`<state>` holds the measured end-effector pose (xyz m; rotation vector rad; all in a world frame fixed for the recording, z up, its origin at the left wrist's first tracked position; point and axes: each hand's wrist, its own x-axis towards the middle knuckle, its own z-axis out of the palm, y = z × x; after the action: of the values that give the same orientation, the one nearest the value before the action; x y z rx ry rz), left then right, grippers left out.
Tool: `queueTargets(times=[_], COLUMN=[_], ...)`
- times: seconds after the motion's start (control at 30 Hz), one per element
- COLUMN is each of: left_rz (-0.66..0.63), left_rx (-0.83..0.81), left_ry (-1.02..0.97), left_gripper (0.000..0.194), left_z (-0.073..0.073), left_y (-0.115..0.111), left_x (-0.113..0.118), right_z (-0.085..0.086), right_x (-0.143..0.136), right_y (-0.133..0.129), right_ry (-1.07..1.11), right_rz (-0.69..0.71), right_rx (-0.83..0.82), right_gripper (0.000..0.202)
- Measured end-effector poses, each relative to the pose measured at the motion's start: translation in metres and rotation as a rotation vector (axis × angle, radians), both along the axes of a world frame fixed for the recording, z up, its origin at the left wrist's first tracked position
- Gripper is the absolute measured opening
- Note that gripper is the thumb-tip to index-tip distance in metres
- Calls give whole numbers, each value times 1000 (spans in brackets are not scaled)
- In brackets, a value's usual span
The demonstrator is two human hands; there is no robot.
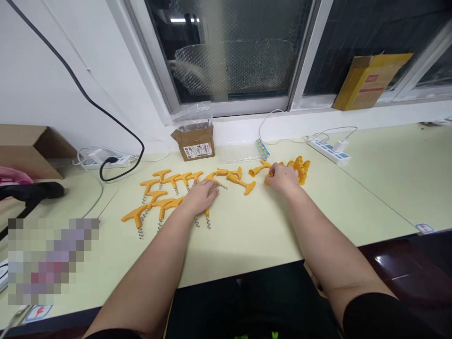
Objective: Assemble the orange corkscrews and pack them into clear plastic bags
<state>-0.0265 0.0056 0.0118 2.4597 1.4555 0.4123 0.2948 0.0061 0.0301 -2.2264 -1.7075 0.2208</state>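
My left hand [202,197] lies low over a group of corkscrews, thumb and fingers apart, its fingertips next to a yellow-handled corkscrew [211,176] whose metal spiral points right. Several more corkscrews with T-shaped handles, such as one corkscrew [134,215], spread out to the left; some are partly hidden by my hand and forearm. On the right, my right hand [285,179] bends down with its fingers closed round a yellow sleeve [267,181], mostly covered. Against that hand is a pile of yellow sleeves [300,165]. Between my hands lie corkscrews with covered spirals, including a sheathed corkscrew [242,183].
A small open cardboard box [196,141] stands against the wall, beside a clear plastic bag [240,153]. Power strips [328,150] with cables sit at the back. A black cable [88,99] hangs at left, near a larger cardboard box [24,150].
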Motion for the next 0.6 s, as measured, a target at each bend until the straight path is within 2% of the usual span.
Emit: queueTargets(times=[0.13, 0.27, 0.37, 0.43, 0.53, 0.6], left_rz=[-9, -11, 34, 75, 193, 356], left_rx=[32, 7, 7, 18, 127, 245], left_ry=[35, 30, -13, -55, -144, -190], left_gripper=[53, 47, 45, 45, 45, 45], left_z=[-4, -6, 2, 12, 34, 45], left_y=[2, 3, -1, -7, -22, -38], left_x=[4, 7, 7, 3, -25, -64], right_z=[-3, -5, -5, -6, -7, -7], right_x=[6, 15, 22, 24, 26, 25], right_y=[0, 4, 9, 10, 9, 8], right_ry=[-39, -22, -10, -7, -4, -3], right_rz=[-37, -78, -100, -108, -100, -92], right_rx=[37, 40, 10, -4, 2, 14], right_gripper=[29, 33, 36, 35, 36, 38])
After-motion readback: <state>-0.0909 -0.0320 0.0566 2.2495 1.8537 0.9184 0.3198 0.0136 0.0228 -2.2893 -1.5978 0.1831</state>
